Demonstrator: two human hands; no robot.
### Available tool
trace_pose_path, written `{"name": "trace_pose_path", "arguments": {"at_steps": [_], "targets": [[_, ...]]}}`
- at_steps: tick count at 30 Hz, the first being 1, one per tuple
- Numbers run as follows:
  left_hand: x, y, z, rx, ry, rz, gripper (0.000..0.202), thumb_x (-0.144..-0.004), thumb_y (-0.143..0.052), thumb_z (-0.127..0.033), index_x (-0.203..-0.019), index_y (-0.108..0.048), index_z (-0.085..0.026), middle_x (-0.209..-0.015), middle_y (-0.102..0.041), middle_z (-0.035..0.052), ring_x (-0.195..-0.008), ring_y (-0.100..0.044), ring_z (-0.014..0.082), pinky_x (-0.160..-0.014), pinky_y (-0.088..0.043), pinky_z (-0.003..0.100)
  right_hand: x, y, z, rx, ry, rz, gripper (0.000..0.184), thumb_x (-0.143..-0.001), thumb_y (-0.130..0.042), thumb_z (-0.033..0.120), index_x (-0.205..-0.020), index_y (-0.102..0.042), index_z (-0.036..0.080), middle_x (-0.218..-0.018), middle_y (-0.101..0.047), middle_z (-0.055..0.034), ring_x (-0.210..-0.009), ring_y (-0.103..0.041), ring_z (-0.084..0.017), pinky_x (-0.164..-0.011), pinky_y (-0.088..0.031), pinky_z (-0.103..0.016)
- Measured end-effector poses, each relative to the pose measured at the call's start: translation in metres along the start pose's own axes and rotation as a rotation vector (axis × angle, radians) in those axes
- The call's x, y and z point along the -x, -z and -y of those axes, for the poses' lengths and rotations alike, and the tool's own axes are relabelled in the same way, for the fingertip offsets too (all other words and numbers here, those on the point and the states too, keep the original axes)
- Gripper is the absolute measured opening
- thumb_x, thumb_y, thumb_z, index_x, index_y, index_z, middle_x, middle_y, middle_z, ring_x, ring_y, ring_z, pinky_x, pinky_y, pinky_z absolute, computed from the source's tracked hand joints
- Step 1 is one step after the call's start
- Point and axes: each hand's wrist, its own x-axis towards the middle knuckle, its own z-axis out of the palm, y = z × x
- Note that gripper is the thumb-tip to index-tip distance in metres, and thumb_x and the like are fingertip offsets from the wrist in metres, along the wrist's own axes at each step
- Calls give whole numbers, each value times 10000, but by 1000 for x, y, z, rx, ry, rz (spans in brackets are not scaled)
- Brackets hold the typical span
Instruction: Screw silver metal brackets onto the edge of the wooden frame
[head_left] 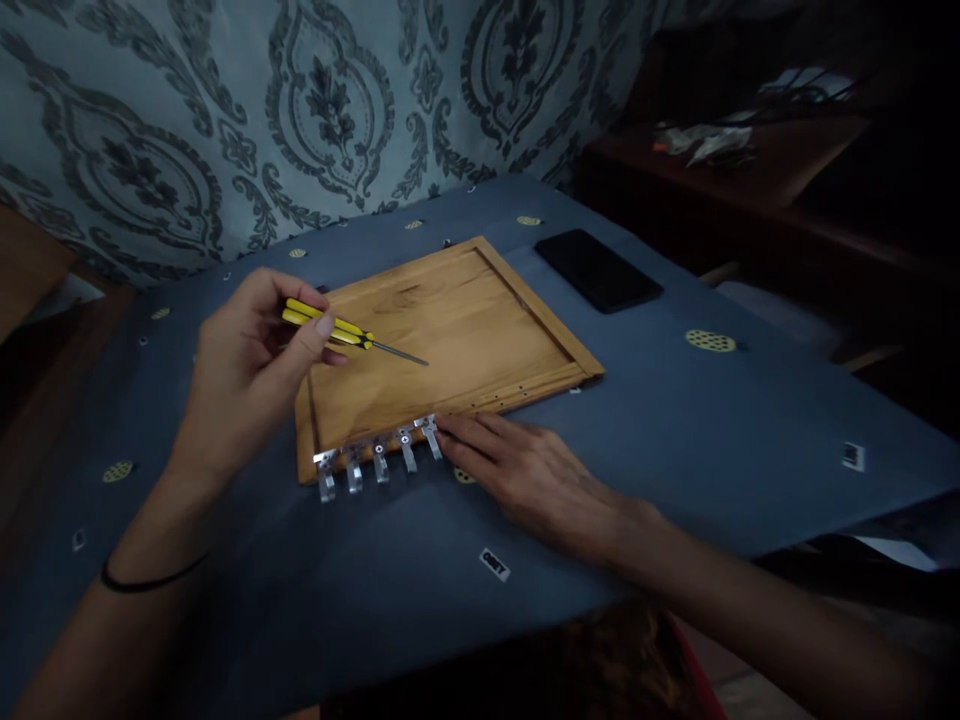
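Note:
My left hand (251, 365) is raised over the left side of a wooden board (442, 320). It pinches a screwdriver (330, 325) by its yellow and black handle, with the thin metal shaft pointing right and down above the board. Along the board's near edge lies a silver hook rail (379, 445) with several flat metal hooks hanging past the edge. Screw heads show on some hooks. My right hand (532, 475) rests at the rail's right end, fingers closed against the last hook and the board's edge; the fingertips are partly hidden.
A black phone (598, 270) lies right of the board on the blue tablecloth (675, 440). Patterned fabric (330, 100) rises behind the table. On the dark furniture (795, 160) at the right sits a crumpled plastic bag (720, 145). Small holes dot the board's near right edge.

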Motion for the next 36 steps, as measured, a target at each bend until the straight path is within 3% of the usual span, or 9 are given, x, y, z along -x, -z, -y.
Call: {"name": "trace_pose_path", "arguments": {"at_steps": [6,10,15,18,22,24,26,30,36], "targets": [[-10,-4,45,-56,65,163,291,-743,-805,-407,-841,-612,-212,-843,-719,34,-778,-673,197,-677,-540,305,0,1,0,-15,-10,20,526,-818,-475,-81,-1282,-649,96,-1349,-711,-145,-1115,-712,-261,-773,-647,-368],[-9,-6,67,-234,-19,235,235,-805,-723,-414,-883,-642,-208,-861,-715,29,-821,-659,206,-714,-509,309,0,-1,-1,1,2,-40,461,-841,-489,-66,-1235,-668,93,-1298,-737,-140,-1068,-725,-252,-734,-644,-348],[-13,-6,82,-414,-142,417,166,-894,-621,-360,-901,-662,-199,-902,-712,44,-872,-661,222,-789,-498,343,0,-3,-1,17,18,-58,455,-849,-492,-61,-1242,-663,92,-1289,-741,-138,-1083,-721,-249,-763,-646,-343],[-8,-6,71,-510,-213,400,188,-965,-569,-349,-929,-677,-199,-945,-706,64,-953,-654,248,-871,-489,383,0,-3,-2,15,15,-40,453,-851,-499,-59,-1247,-660,91,-1290,-737,-147,-1080,-717,-249,-757,-644,-345],[21,-17,32,-538,-278,338,217,-1027,-557,-394,-1081,-646,-204,-1024,-706,61,-1003,-650,248,-881,-503,380,-1,-3,-1,35,14,-32,430,-883,-485,-45,-1236,-669,117,-1295,-738,-129,-1070,-716,-232,-736,-637,-317],[37,-29,14,-568,-292,395,438,-938,-717,-430,-1274,-561,-198,-1175,-700,87,-1113,-641,280,-949,-507,418,-1,-3,-1,29,10,-47,360,-915,-492,-15,-1192,-683,112,-1271,-747,-128,-1047,-721,-239,-709,-638,-323],[49,-41,3,-646,-313,420,659,-823,-853,-386,-1338,-491,-192,-1264,-678,118,-1194,-611,317,-1022,-482,470,-1,-4,0,10,13,-71,277,-943,-513,25,-1138,-697,94,-1235,-756,-135,-1022,-725,-255,-701,-645,-345],[54,-54,4,-653,-286,426,793,-767,-901,-266,-1390,-413,-215,-1229,-689,98,-1188,-630,306,-1064,-468,483,0,-6,0,6,17,-88,280,-963,-517,46,-1188,-683,71,-1203,-762,-141,-1003,-721,-248,-711,-644,-344],[52,-53,15,-612,-223,432,871,-752,-909,-254,-1440,-377,-207,-1195,-691,100,-1156,-646,303,-1009,-514,465,0,-5,0,13,24,-76,304,-942,-551,37,-1220,-672,59,-1226,-757,-137,-993,-722,-252,-679,-639,-344]]}}
